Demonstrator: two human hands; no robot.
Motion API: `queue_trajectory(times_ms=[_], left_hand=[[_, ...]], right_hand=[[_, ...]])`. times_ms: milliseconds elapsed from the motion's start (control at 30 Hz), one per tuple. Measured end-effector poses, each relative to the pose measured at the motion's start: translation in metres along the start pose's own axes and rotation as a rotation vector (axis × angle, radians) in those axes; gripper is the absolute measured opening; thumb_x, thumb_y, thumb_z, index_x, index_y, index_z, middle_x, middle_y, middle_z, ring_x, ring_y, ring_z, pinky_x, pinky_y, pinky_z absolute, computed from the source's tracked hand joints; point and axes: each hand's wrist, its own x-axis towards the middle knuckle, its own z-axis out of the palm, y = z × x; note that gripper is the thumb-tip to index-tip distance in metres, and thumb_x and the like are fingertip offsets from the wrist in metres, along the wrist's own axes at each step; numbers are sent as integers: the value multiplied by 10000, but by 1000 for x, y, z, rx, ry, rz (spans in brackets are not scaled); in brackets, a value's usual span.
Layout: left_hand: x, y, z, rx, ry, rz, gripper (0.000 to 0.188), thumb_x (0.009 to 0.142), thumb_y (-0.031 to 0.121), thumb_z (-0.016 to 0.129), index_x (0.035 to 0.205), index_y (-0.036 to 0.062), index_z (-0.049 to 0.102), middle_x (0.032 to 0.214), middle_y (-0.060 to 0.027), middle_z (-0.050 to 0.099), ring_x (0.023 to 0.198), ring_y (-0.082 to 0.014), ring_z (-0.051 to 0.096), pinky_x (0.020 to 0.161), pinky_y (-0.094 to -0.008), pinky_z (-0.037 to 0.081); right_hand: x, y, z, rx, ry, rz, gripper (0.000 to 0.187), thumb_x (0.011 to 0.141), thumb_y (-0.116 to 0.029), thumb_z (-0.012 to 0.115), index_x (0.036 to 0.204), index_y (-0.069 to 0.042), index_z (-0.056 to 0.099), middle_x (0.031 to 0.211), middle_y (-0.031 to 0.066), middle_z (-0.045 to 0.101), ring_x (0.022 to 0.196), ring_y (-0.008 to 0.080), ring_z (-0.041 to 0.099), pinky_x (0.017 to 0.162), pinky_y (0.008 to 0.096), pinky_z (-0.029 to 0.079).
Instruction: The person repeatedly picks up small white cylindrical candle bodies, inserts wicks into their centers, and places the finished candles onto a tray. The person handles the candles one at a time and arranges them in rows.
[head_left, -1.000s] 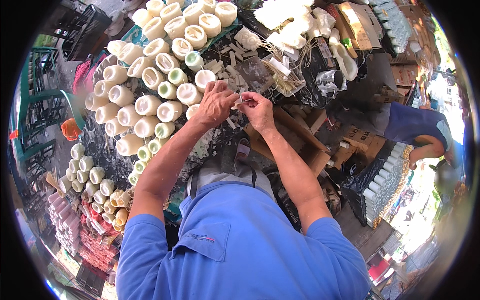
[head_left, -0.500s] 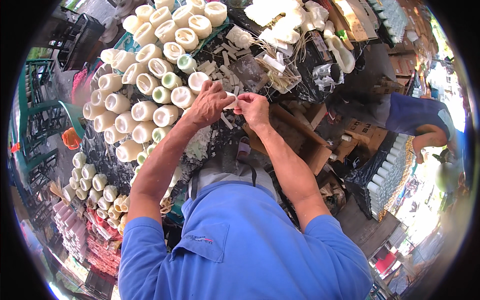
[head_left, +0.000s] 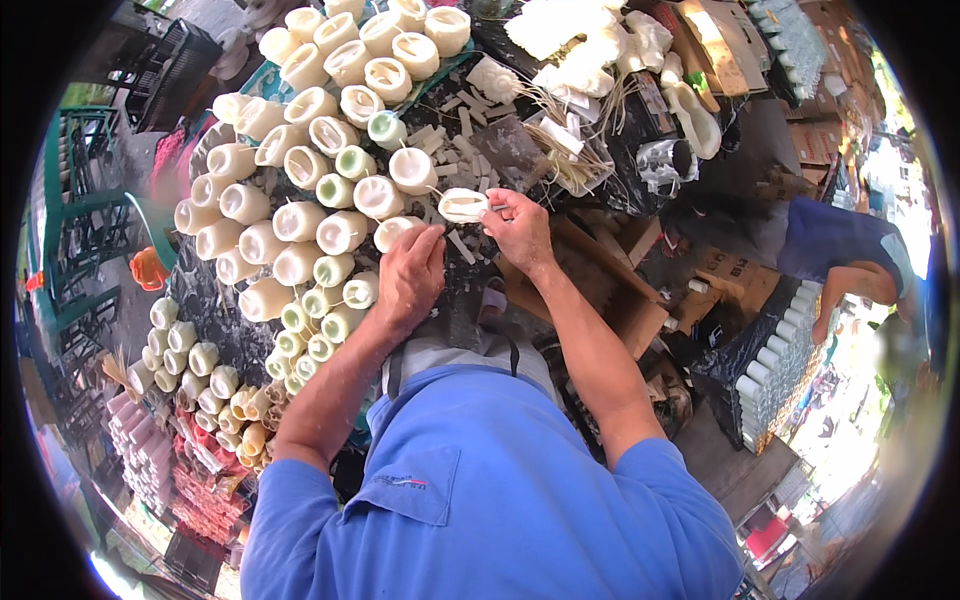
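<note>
- You stand at a crowded outdoor work table [head_left: 590, 190] covered in dark sheeting, with cardboard boxes [head_left: 620, 290] below it and a green metal frame [head_left: 70, 200] off to your left.
- Your right hand [head_left: 517, 228] pinches a white oval candle shell [head_left: 462, 204] by its right end, thumb and fingers closed on its rim, holding it just above the table surface.
- The shell lies on its side with its hollow facing up toward you; a thin wick seems to stick out at its left end, though it is too fine to be sure.
- Your left hand [head_left: 410, 275] rests palm down, fingers loosely together, on the table edge just below the shell and apart from it, holding nothing you can see.
- Rows of white and pale green hollow candles [head_left: 300, 215] lie packed together to the left of both hands, the nearest touching your left fingertips.
- Loose white wax sticks [head_left: 462, 125] and a bundle of wicks [head_left: 565, 160] lie beyond the shell.
- Another person in a dark blue shirt [head_left: 835, 245] bends over at the right.
</note>
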Motion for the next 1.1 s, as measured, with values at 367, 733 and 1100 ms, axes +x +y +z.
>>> queue_trajectory(times_ms=[367, 733, 1100], left_hand=[[17, -22, 49, -25, -177, -508, 376, 1028, 89, 649, 1364, -79, 640, 874, -204, 761, 759, -283, 790, 679, -450, 604], [37, -24, 69, -133, -25, -604, 260, 996, 179, 674, 1014, -68, 752, 737, -182, 757, 658, -277, 760, 673, -413, 590], [47, -18, 64, -53, -50, -584, 261, 895, 172, 681, 970, -60, 774, 773, -219, 756, 691, -313, 759, 703, -422, 594]], right_hand=[[10, -4, -7, 76, -118, 233, 321, 1024, -61, 747, 1309, 87, 733, 1080, 109, 781, 891, 132, 745, 801, 303, 680], [21, 1, -5, 38, -61, 257, 170, 940, 16, 802, 1092, 88, 772, 960, 95, 787, 812, 137, 745, 705, 273, 639], [21, -6, -3, -10, -84, 242, 256, 914, 19, 810, 1162, 77, 788, 984, 99, 802, 823, 137, 759, 702, 271, 646]])
